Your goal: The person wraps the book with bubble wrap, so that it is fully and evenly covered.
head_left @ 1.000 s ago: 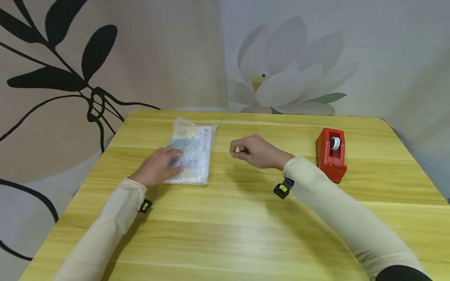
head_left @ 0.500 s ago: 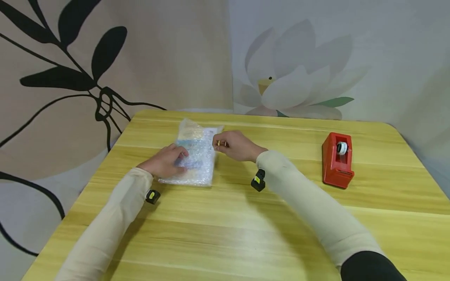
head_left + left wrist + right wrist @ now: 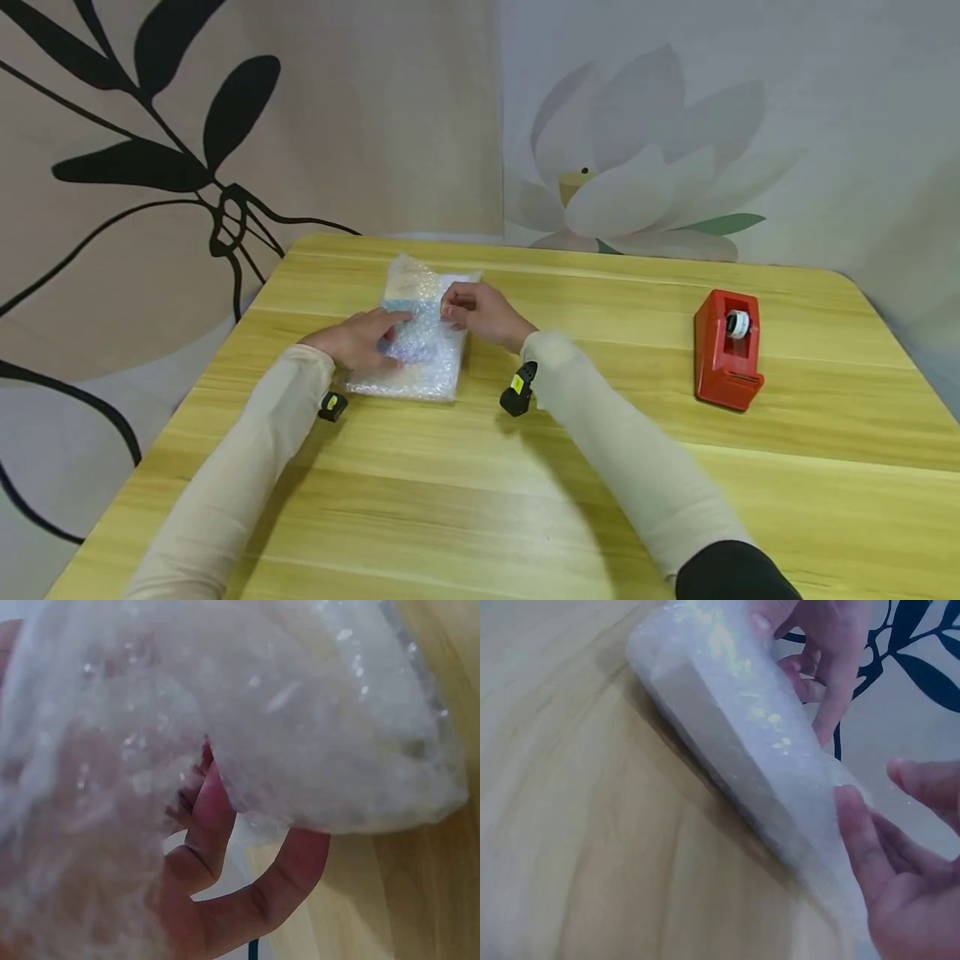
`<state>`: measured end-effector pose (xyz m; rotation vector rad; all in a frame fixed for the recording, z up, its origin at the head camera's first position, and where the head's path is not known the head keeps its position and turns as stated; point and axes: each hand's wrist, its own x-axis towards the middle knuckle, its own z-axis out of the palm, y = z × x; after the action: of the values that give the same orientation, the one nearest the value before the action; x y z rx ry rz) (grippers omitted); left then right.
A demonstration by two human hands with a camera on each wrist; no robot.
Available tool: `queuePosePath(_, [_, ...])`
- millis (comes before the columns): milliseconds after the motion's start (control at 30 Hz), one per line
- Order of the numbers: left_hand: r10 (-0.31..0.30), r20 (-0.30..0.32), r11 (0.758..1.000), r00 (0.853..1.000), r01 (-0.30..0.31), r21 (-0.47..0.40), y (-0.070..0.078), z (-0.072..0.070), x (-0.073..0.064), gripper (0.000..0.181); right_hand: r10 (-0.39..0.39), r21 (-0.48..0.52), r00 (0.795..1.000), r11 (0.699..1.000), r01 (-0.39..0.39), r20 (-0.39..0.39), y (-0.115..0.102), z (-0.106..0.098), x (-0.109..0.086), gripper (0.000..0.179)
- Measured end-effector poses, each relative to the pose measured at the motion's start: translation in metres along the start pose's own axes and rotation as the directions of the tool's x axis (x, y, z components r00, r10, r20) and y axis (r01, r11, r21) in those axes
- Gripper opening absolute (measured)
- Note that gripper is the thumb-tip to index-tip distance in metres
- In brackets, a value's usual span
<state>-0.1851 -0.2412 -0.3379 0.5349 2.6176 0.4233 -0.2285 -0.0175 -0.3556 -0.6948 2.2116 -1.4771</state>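
A flat package in clear bubble wrap (image 3: 427, 367) lies on the wooden table; pale blue and yellow print shows through. My left hand (image 3: 360, 340) rests on its left side with fingers spread. In the left wrist view, cloudy bubble wrap (image 3: 322, 735) covers part of that hand. My right hand (image 3: 483, 315) is bent over the package's right side, thumb and fingertips close together. The right wrist view has its fingertip (image 3: 847, 802) against the wrap's edge, the thumb apart and a faint clear glint between; I cannot tell whether it holds something thin.
A red tape dispenser (image 3: 727, 354) with a small white-cored roll stands on the right of the wooden table (image 3: 480, 492). Behind the table's far edge is a wall (image 3: 420, 125) with painted leaves and a flower. Each wrist carries a small black camera (image 3: 517, 390).
My right hand has moved left from bare table to over the package's right side. The left hand has stayed on the package. The view has shifted slightly.
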Motion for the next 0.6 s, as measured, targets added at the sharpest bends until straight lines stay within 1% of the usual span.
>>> queuePosePath(67, [-0.003,0.015,1.000,1.000,0.004,-0.006,-0.001,-0.001,0.001,0.079,0.017,0.028,1.000,0.999,-0.017,0.000,0.002,0.002,0.002,0.015])
queuePosePath(133, [-0.005,0.029,1.000,1.000,0.005,-0.011,-0.002,-0.002,0.003,0.079,0.020,0.019,1.000,1.000,-0.020,0.003,0.004,0.004,0.004,0.016])
queuePosePath(233, [-0.022,0.038,0.999,0.999,0.023,-0.034,-0.001,-0.002,0.004,0.080,0.029,-0.006,1.000,1.000,-0.029,0.000,0.005,0.007,0.008,0.016])
queuePosePath(467, [-0.043,0.011,0.991,0.999,0.044,-0.126,-0.002,0.000,0.003,0.079,0.076,-0.053,0.996,0.996,-0.078,-0.041,0.006,0.014,0.018,0.014])
queuePosePath(600, [-0.047,0.009,0.989,0.999,0.048,-0.143,-0.002,-0.002,0.003,0.077,0.064,-0.077,0.997,0.995,-0.066,-0.032,0.002,0.016,0.023,0.013])
